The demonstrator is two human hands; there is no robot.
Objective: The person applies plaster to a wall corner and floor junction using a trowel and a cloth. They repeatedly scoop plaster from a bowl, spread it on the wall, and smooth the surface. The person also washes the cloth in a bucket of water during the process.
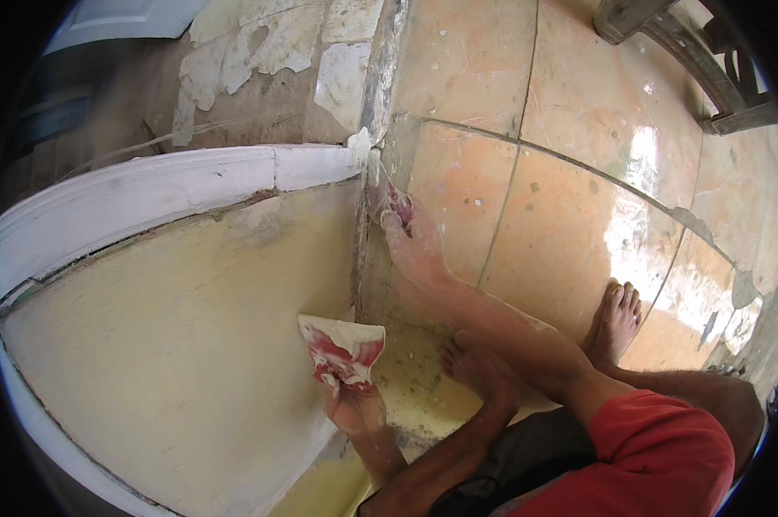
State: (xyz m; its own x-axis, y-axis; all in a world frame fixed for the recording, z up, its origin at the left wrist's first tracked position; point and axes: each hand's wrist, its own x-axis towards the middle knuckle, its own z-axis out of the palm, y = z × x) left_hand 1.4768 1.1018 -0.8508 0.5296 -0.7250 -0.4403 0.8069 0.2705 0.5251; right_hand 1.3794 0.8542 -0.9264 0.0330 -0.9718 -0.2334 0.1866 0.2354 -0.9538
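My left hand [354, 409] grips a flat red spreader [344, 349] smeared with white filler, a thick band of it along the top edge. It is held in front of the pale yellow wall [182, 336]. My right hand [410, 233] is closed around the red, filler-smeared handle of a putty knife [399, 204]. The knife's thin blade points to the end of the white trim [320, 165], where a lump of white filler [359, 145] sits at the edge. Whether the blade touches the trim I cannot tell.
Orange floor tiles [466, 177] with dark joints and specks lie to the right. My bare feet [617, 319] rest on them. Dark wooden furniture legs [690, 65] stand at the far right. Beyond the trim is a surface with peeling white paint [290, 43].
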